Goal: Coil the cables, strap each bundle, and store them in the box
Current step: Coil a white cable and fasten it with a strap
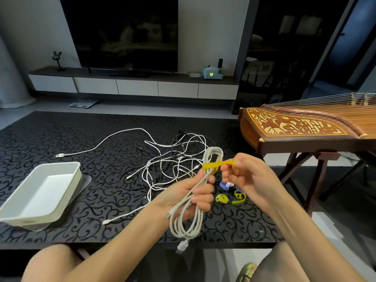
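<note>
My left hand (195, 195) grips a coiled white cable bundle (192, 218) above the table's front edge, its loops hanging down with a plug at the bottom. A yellow strap (218, 165) wraps around the upper part of the coil. My right hand (247, 176) pinches the strap's free end, pulled out to the right. A tangle of loose white and black cables (168, 159) lies on the table behind. An empty white box (43, 192) sits at the left on its clear lid. Two more yellow straps (222, 199) and purple ones lie under my right hand.
The table has a black patterned top (101, 220). A wooden zither (305, 127) on a stand is close at the right. A TV on a low cabinet (132, 84) stands against the far wall. My knees show below the table edge.
</note>
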`<control>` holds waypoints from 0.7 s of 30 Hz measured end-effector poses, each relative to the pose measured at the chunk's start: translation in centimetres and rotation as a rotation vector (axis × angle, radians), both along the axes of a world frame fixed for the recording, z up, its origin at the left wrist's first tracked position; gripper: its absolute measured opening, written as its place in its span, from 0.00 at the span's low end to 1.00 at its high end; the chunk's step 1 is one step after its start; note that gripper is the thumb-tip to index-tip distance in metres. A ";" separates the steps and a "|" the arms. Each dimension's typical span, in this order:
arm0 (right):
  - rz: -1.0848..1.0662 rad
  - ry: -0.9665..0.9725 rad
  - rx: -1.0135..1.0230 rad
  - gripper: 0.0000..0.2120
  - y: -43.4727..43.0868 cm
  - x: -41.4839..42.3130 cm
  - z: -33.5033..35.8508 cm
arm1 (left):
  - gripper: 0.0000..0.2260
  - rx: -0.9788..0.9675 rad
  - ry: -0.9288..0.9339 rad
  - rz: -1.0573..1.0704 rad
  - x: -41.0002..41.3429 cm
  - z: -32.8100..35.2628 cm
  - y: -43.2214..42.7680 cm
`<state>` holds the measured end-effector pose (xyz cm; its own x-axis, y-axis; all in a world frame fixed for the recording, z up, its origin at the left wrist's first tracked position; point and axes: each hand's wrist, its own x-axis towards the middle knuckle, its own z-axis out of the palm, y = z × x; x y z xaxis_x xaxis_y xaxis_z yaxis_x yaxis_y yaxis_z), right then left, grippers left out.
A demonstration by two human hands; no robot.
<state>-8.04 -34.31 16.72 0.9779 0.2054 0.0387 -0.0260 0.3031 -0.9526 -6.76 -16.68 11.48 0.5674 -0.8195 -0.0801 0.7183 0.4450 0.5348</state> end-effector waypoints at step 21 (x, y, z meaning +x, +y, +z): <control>-0.294 -0.021 -0.485 0.09 2.7 0.1 0.7 | 0.19 2.090 -1.709 0.681 2.4 -0.5 -2.1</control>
<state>-7.92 -31.57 17.42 0.9967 -0.0759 0.0277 0.0138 -0.1774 -0.9840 -4.37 -18.80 11.01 0.8777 -0.2437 0.4127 -0.2488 -0.9676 -0.0422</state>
